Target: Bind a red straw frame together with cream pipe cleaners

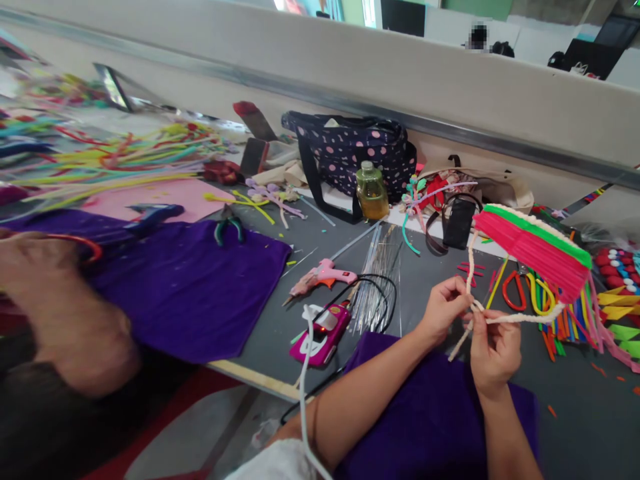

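Note:
Both hands meet at the crossing ends of a cream fuzzy stem [525, 319], at the right of the head view. My left hand [445, 308] pinches the stem where it crosses, and my right hand [494, 347] pinches it just beside. From the crossing, one length rises and another runs right to a watermelon-like piece [535, 250], pink with a green and cream edge. That piece is tilted above my hands. A loose stem end points down between the hands. Under my forearms lies a purple cloth [415, 407].
A pink glue gun [323, 277], a magenta power strip [320, 337] and clear sticks lie left of my hands. Red-handled scissors [514, 291] and coloured stems lie behind. A dotted bag [350, 150] and bottle [371, 193] stand further back. Another person's arm [75, 313] is at the left.

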### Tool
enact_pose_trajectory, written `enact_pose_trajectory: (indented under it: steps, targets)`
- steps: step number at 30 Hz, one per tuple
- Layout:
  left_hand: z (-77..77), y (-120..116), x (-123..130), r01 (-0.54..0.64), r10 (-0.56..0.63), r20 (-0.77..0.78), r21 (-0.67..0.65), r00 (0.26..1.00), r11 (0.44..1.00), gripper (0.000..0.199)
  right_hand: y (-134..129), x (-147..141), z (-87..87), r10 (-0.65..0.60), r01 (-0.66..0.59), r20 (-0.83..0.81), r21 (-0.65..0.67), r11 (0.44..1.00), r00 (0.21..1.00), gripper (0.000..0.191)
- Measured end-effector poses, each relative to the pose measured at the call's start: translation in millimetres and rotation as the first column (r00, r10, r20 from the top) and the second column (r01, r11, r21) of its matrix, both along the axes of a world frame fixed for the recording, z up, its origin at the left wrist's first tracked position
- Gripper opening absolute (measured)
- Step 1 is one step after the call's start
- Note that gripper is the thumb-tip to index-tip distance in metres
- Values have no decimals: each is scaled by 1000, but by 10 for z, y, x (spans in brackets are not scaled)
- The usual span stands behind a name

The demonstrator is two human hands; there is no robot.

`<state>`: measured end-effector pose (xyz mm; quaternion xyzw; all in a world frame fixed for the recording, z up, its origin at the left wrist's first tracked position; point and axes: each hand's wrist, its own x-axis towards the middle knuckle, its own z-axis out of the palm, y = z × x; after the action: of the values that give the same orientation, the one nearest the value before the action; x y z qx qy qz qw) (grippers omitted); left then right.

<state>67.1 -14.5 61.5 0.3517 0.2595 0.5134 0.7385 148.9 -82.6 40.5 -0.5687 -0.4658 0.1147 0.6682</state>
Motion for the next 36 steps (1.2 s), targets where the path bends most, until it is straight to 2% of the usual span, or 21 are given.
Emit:
enact_pose_trajectory:
  steps: [3,6,14,17,20,23,30,33,36]
  targets:
    - [7,26,-16,122,-120,79,-13,990,992,30,-6,-58,158,24,-22,-113,21,1000,993,17]
    - [34,36,-30,154,-153,100,1,983,988,32,3,-78,236,20,-16,-178,26,1000,984,21]
    - [62,14,-21,9,-9,-16,-26,1000,1000,29,19,-53,52,69,-70,9,63,996,998,14]
    - [74,32,-63,80,-80,-22,-17,997,997,22,12,-66,124,67,-64,-85,34,997,994,15]
    - [99,78,-144,252,-249,-55,57,967,966,16,19,-59,238,47,-46,-254,10,999,966,22]
    - [120,129,-218,326,-319,-70,149,945,934,19,38,-27,311,72,-74,-398,10,997,914,27]
    - [118,161,-274,337,-323,-98,302,941,892,22,44,31,383,182,-227,-571,-8,974,801,29]
    - [113,189,-293,298,-239,-191,412,952,861,21,40,36,394,201,-247,-584,1,969,787,28]
    - [115,231,-314,270,-153,-266,488,952,830,21,39,32,388,200,-231,-548,13,973,812,28]
